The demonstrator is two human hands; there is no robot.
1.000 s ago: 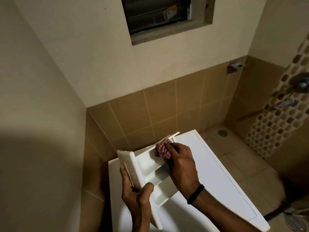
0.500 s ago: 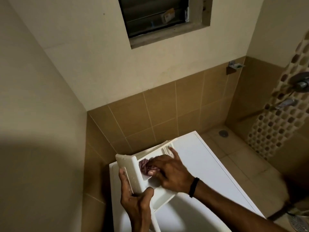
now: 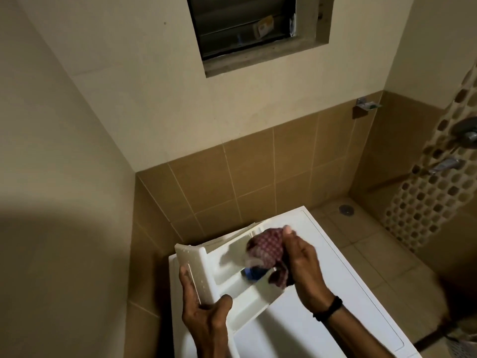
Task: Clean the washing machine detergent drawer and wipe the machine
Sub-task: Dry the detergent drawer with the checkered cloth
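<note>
The white detergent drawer (image 3: 232, 277) is out of the machine and held above the white washing machine top (image 3: 335, 293). My left hand (image 3: 204, 313) grips the drawer's front panel, thumb on the inner side. My right hand (image 3: 302, 267) holds a bunched red patterned cloth (image 3: 265, 248) against the drawer's far compartments. A blue insert (image 3: 254, 273) shows in the drawer's middle, just below the cloth. A black band sits on my right wrist.
The machine stands in a corner between a plain wall on the left and a brown tiled wall (image 3: 245, 177) behind. A window (image 3: 245, 24) is high up. Shower taps (image 3: 446, 165) and a floor drain (image 3: 346, 209) lie to the right.
My right hand swept the cloth from the drawer's far end to near the front panel, then back toward the far end. My left hand kept its grip on the panel.
</note>
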